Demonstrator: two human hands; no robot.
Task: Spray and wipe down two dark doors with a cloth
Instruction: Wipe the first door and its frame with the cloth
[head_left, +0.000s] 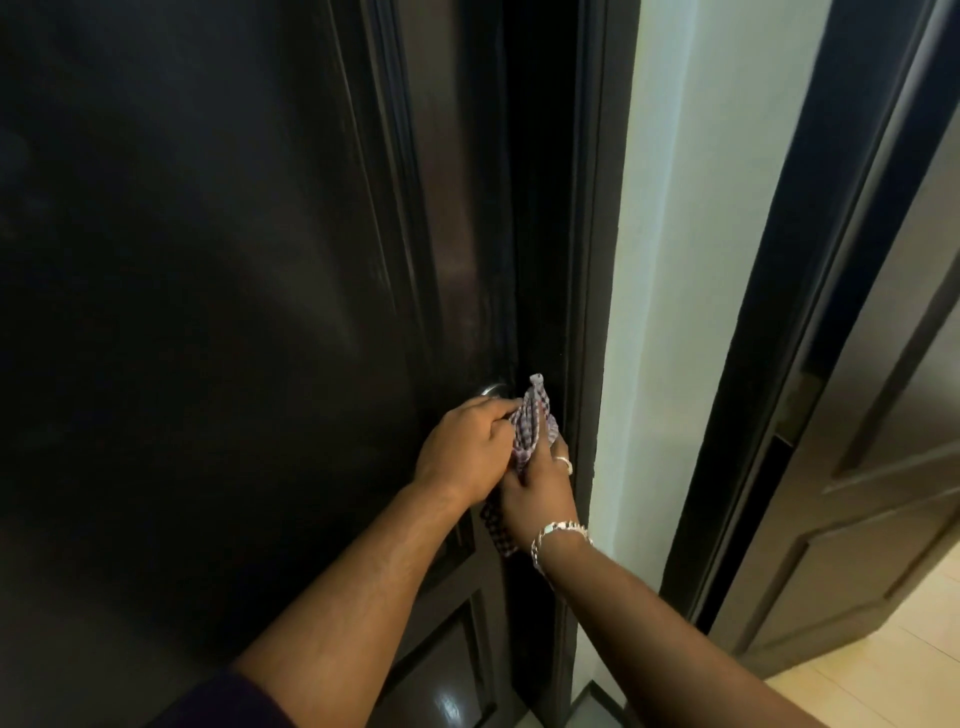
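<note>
A dark panelled door (208, 312) fills the left of the head view. Its metal knob (493, 389) shows just above my left hand (465, 449), whose curled fingers cover most of the knob and touch the cloth. A checked cloth (532, 421) sticks up between both hands at the door's edge, and its tail hangs below them. My right hand (540, 491), with a ring and a bracelet, grips the cloth from the right. A second dark door (883, 493) stands ajar at the right. No spray bottle is in view.
The dark door frame (597, 260) runs beside the cloth. A pale wall strip (691, 260) separates the two doorways. Light floor (883, 675) shows at the lower right.
</note>
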